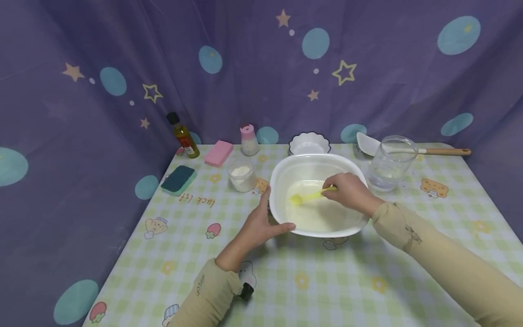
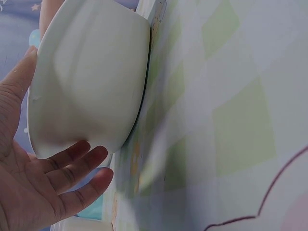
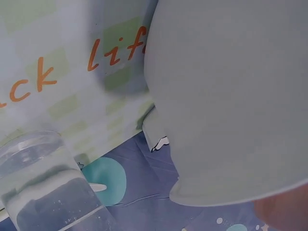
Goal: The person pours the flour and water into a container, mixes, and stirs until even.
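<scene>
Yellow plastic spoon point(image 1: 312, 196), pinched in the right grip point(image 1: 347, 190), should circle slowly while the left grip point(image 1: 259, 226) clasps the white oval basin point(image 1: 314, 168).

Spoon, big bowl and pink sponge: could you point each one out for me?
Spoon point(image 1: 296, 200): head view, on its yellow scoop.
Big bowl point(image 1: 312, 169): head view, on its far inner wall.
Pink sponge point(image 1: 219, 152): head view, on its top face.

Passing room in front of basin point(image 1: 310, 170); transparent jar point(image 1: 388, 171) blocks right, scalloped dish point(image 1: 309, 144) behind.
</scene>
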The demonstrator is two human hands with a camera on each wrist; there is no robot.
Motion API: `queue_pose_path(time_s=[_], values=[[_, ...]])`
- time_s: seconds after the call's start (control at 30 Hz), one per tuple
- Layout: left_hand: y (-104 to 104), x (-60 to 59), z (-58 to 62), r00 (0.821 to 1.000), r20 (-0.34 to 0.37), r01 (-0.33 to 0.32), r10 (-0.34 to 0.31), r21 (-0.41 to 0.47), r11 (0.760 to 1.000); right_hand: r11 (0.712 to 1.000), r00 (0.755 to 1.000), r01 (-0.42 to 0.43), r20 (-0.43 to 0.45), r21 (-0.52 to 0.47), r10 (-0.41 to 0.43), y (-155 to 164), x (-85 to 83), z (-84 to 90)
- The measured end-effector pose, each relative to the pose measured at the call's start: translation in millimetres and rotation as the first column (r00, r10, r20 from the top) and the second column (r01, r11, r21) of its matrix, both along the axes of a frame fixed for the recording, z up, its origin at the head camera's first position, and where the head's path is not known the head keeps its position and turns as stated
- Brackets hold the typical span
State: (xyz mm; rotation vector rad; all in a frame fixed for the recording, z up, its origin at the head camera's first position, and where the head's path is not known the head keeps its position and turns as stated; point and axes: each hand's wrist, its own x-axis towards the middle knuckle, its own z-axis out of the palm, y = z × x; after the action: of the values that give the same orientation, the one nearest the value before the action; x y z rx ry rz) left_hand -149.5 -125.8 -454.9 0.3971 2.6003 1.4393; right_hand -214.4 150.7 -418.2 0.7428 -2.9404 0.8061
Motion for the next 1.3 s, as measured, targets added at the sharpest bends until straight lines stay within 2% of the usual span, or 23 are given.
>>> queue_pose_path(time_s=[0.43, 0.77, 0.97, 1.3], values=[[1.4, 0.5, 0.9, 1.000, 0.008, -0.007, 0.007, -0.008, 1.000, 0.992, 0.993, 0.109, -0.041, 0.061, -0.107, 5.0, -14.5, 2.3], [1.0, 0.3, 0.8, 1.000, 0.014, -0.006, 0.006, 0.005, 1.000, 0.980, 0.985, 0.169, -0.039, 0.108, -0.166, 27.5, -12.5, 13.0], [0.7, -0.3, 0.4, 1.000, 0.015, -0.007, 0.006, 0.004, 1.000, 0.978, 0.986, 0.167, -0.037, 0.123, -0.163, 42.4, -7.8, 23.6], [1.3, 0.2, 2.1, 1.000, 0.017, -0.015, 0.016, -0.017, 1.000, 0.984, 0.992, 0.117, 0.032, 0.134, -0.123, 62.9, -1.0, 38.7]])
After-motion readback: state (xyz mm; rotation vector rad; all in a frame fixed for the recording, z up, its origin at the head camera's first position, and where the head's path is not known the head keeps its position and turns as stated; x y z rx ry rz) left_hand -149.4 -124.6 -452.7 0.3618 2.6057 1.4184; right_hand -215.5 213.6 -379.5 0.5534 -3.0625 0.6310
